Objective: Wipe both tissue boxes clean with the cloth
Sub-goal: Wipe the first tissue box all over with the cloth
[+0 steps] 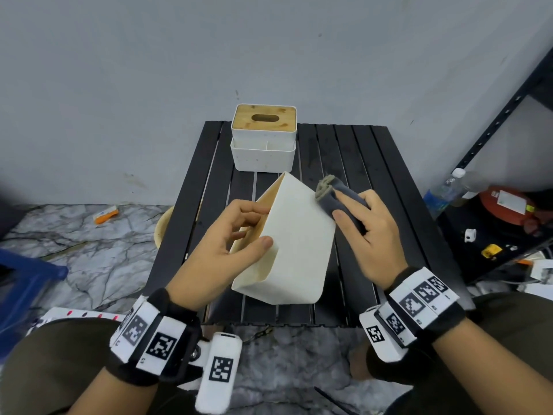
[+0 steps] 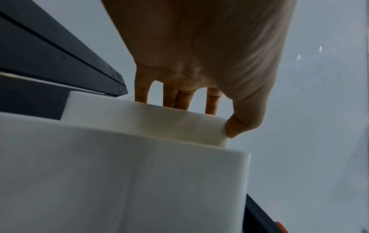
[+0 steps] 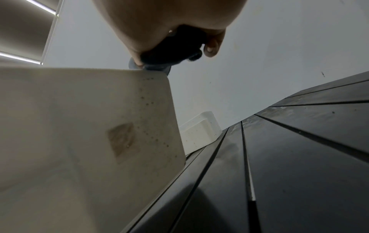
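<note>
Tissue box, cream and hard-sided, was held tilted off the black slatted counter, directly between the two hands. The left hand gripped it at one end: the thumb lay on the outer wall and the fingers curled over the edge onto the wood-coloured face. The right hand was closed around a folded grey cloth and pressed it against the box's upper far edge, just past the fingertips. Seen from the right wrist, the wall below that hand carried small brown specks and a faint squarish mark.

Beyond both hands, farther along the counter and near the wall, a second tissue box with a wooden slotted lid stood upright, apart from the held one.

The box seemed light, since one hand kept it aloft by the rim alone. Its walls looked rigid and smooth, likely plastic, so it might slip under sideways rubbing. A hold across an edge, thumb opposing fingers, appeared the safest purchase, leaving the broad faces free. The cloth looked soft and thick, and would probably mould around corners when pressed.
</note>
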